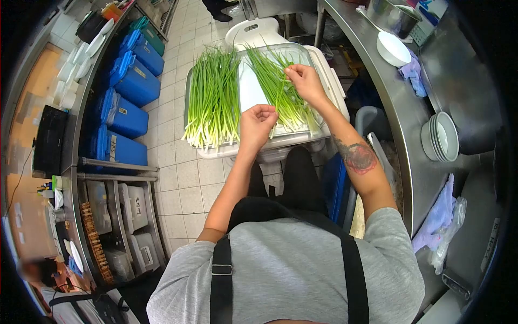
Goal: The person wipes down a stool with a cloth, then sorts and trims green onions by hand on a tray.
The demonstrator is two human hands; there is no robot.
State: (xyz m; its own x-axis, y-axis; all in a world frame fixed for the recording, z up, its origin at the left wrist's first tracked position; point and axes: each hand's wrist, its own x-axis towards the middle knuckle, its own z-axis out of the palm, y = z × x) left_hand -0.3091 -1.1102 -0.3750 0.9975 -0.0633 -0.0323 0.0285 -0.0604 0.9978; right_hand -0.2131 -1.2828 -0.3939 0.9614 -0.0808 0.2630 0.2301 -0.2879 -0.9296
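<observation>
Two bunches of long green stalks with pale ends lie in clear trays in front of me. The left bunch (pixel 213 97) is the fuller one; a bare white strip (pixel 249 86) separates it from the right bunch (pixel 274 81). My left hand (pixel 259 123) is closed in a pinch near the pale ends of the right bunch. Higher up, over the green part of that bunch, my right hand (pixel 303 82) is also pinched, apart from the left. A thin stalk seems to run between both hands' fingertips.
A white chair (pixel 258 28) stands behind the trays. Blue bins (pixel 132 81) line the left side. Along the right runs a steel counter (pixel 391 102) with stacked bowls (pixel 440 136) and cloths. Another person's foot (pixel 222 17) shows at the top, and someone is at the lower left.
</observation>
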